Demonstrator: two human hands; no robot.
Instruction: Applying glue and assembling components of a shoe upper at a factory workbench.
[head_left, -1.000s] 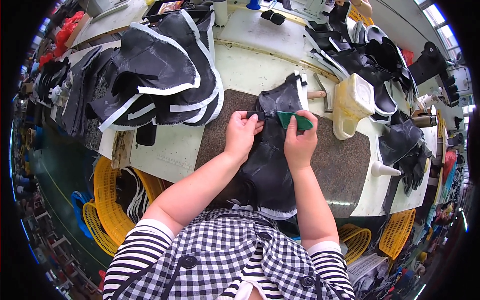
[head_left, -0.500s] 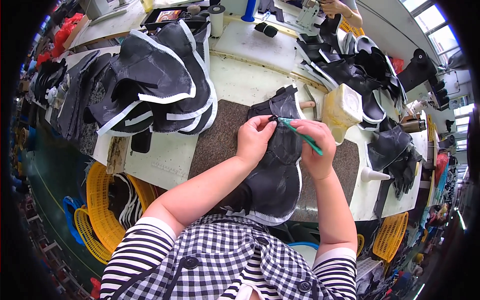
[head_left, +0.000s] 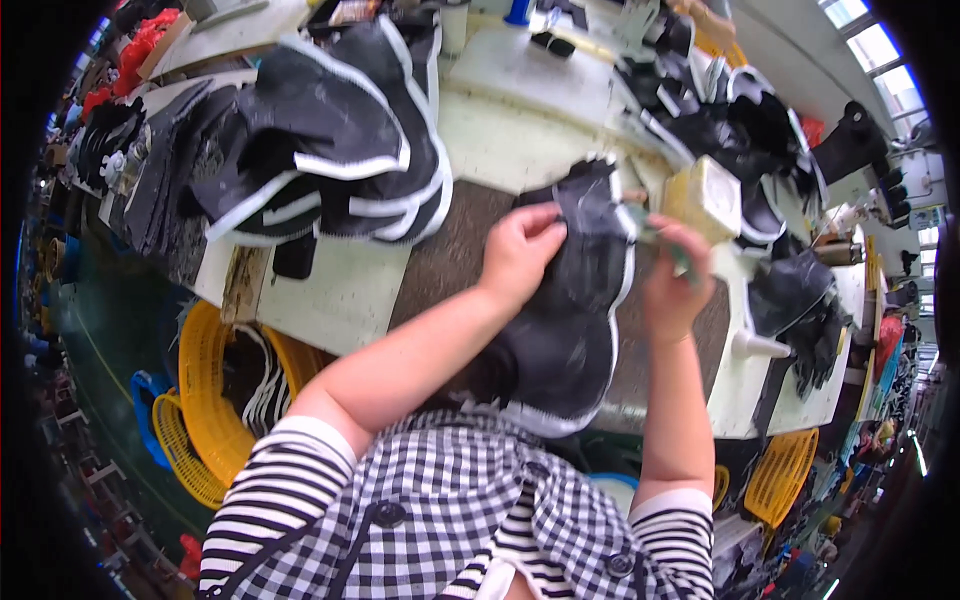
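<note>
A black boot-upper piece [head_left: 570, 350] with white zigzag tape along its edge lies lengthwise before me, over a brown speckled board [head_left: 440, 260]. My left hand [head_left: 520, 250] has thumb and fingers pinched together at the upper left edge of the piece, and seems to grip it there. My right hand [head_left: 680, 275] is to the right of the piece, blurred by motion. Its fingers are closed round a slim green tool [head_left: 683, 262], whose exact kind I cannot make out.
Stacked black uppers with white edging [head_left: 330, 140] lie on the left. A yellowed plastic container [head_left: 703, 198] and a white cone-shaped nozzle [head_left: 758, 345] stand at right. More black pieces [head_left: 795, 290] lie beyond. Yellow baskets [head_left: 205, 400] stand below the table. Another person's arm [head_left: 708, 22] shows at the far side.
My right hand has drawn away to the right with the green tool, apart from my left fingers. My left hand stays near the piece's upper edge. The whole view has shifted slightly.
</note>
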